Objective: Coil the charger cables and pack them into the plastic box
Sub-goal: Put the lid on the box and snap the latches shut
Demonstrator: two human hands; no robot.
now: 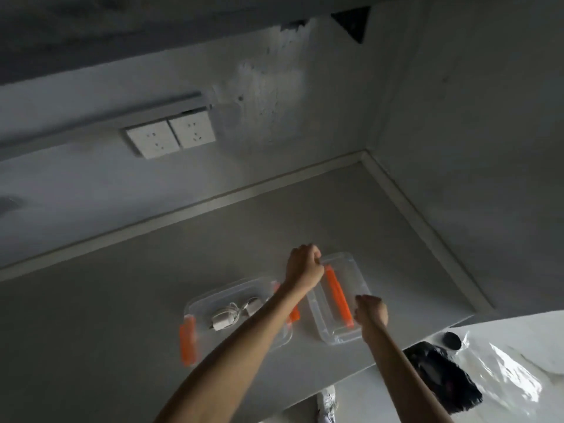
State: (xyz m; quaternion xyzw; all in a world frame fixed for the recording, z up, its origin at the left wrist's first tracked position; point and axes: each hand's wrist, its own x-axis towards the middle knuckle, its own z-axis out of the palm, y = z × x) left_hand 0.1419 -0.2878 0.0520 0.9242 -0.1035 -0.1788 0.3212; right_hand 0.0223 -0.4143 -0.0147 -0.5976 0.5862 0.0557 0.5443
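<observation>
A clear plastic box with orange latches sits on the grey counter, with white coiled charger cables and adapters lying inside it. To its right is the clear lid with an orange handle. My left hand grips the lid's far end. My right hand grips its near end. The lid seems slightly raised off the counter, beside the box and not over it.
The grey counter ends in a raised rim against the walls at the back and right. A double wall socket is on the back wall. Beyond the counter's front edge lie a black bag, clear plastic wrap and a shoe.
</observation>
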